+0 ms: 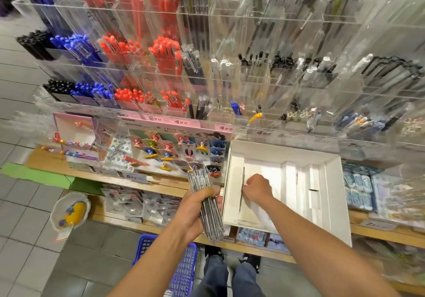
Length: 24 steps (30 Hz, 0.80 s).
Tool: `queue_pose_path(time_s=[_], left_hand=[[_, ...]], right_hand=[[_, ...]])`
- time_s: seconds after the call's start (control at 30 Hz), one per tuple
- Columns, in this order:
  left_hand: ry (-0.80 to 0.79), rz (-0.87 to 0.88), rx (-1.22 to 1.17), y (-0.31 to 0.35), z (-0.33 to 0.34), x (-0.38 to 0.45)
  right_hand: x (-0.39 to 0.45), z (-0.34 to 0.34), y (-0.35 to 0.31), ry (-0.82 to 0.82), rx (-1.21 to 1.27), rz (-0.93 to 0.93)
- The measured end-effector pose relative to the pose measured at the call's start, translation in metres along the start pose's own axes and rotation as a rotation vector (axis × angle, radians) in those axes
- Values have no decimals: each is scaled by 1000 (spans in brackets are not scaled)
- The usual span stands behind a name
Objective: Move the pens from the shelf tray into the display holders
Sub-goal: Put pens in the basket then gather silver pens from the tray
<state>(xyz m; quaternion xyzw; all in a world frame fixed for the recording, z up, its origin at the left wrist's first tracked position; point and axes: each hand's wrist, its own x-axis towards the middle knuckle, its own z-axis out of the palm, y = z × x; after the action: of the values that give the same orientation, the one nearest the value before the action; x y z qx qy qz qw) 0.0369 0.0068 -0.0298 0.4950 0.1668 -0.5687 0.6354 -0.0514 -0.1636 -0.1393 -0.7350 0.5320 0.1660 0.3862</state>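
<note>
My left hand [195, 207] grips a thick bundle of clear pens [208, 204], held upright-tilted just left of the white shelf tray [331, 181]. My right hand [257, 188] reaches into the tray's left compartment, fingers curled down at a thin dark pen [242, 188] lying against the compartment's left wall. Whether the fingers hold that pen is hidden by the hand. Above the tray rise tiers of clear acrylic display holders [230, 73] filled with black, blue, red and clear pens.
A pink display of small character clips [177, 149] stands left of the tray. Packaged goods [147, 207] lie on the lower wooden shelf. A blue basket [179, 271] sits on the floor by my feet, and a white bowl-shaped item [71, 209] hangs at the left.
</note>
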Motion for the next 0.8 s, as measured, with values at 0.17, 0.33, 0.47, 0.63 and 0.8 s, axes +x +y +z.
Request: queue_pose_path(time_s=[0.17, 0.33, 0.47, 0.63, 0.8], left_hand=[[8, -12, 14, -1, -3, 2], [30, 0, 33, -3, 3, 5], [71, 10, 31, -3, 9, 8], [45, 9, 41, -7, 19, 13], [-63, -27, 25, -14, 33, 12]], right_hand=[[5, 2, -4, 60, -53, 41], [-2, -6, 10, 52, -68, 41], [-21, -28, 7, 19, 255, -51], [-80, -54, -10, -158, 639, -233], [-120, -53, -18, -199, 661, -311]])
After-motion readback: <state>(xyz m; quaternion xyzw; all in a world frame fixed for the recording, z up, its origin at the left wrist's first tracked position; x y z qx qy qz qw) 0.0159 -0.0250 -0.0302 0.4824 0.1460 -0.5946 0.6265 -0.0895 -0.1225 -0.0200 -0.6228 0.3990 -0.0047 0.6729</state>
